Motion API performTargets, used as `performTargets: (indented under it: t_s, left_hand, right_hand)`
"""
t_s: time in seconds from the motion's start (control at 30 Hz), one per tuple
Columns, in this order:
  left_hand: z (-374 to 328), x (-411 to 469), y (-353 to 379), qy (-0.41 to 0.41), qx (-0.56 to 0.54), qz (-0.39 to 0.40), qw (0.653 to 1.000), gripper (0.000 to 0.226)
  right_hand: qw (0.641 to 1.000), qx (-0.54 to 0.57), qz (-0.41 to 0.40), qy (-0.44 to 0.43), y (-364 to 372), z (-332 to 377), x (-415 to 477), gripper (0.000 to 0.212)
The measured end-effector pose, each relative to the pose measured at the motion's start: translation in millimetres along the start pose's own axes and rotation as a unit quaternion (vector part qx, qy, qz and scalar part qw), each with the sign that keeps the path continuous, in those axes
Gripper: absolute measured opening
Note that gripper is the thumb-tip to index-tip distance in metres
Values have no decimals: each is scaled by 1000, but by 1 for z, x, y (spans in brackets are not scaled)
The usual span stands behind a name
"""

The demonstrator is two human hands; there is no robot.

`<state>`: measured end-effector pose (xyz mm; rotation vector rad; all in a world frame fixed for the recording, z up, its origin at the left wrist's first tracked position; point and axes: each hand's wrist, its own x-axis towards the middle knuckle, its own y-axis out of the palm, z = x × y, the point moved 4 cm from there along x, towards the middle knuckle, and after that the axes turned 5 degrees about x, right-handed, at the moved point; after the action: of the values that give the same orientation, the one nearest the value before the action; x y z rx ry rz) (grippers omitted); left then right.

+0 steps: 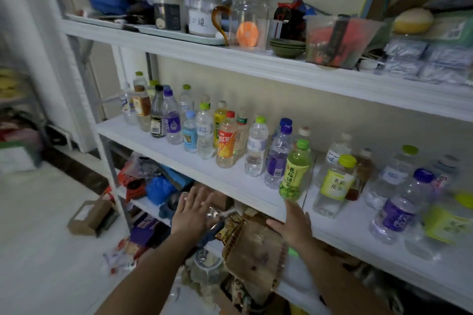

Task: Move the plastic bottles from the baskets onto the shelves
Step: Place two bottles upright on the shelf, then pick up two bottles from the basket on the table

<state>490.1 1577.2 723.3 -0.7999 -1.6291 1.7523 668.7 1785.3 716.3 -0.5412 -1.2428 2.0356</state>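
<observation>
Plastic bottles (225,139) crowd the white middle shelf (163,146) in the head-camera view. They stand upright in loose rows from centre left to the right edge of the frame, with caps in green, purple, blue, red and white. One green-capped bottle (294,174) with a yellow-green label leans just right of centre, its base at the shelf's front lip.

Directly beneath it is the person's right hand (294,222), extended upward with fingers straight and close together. The fingertips are just under the bottle's base; whether they touch it cannot be told. The left hand (192,208), lower centre, is flat with fingers straight and slightly spread, gripping nothing, in front of the cluttered lower shelf. Between the two forearms lies a brown woven item (256,253).

On the top shelf (179,48), across the upper frame, stand a clear glass jar (249,23), a stack of green bowls (288,46) and a clear tub (337,41). A small cardboard box (89,217) sits on the pale floor at lower left.
</observation>
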Motion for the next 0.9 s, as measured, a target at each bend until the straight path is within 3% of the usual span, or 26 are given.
performTargets:
  t_s: [0.13,0.23,0.43,0.6,0.7,0.9]
  left_hand:
    - [35,-85,12,-84,14,11,996,114]
    - [70,-160,20,-174,28,31,984,79]
    - [153,-322,21,-316,49,19,947,77]
    - [227,-475,19,-463,54,3,884,107]
    - [262,-562,10,-535,70,13,842,90]
    - [325,-749,12,-663,39,52,746,78]
  right_hand:
    - [992,-60,58,-91,26,52,-38,92]
    - [974,-90,99,-184,55,102,-72,95]
    - [904,-133,170,-368,112,240,-163,98]
    - [833,-119,201,-502,163,367,-263,96]
    - [787,-114,215,-567,195,440,-332,94]
    - [697,-83,249,-667,255,567,-495,92]
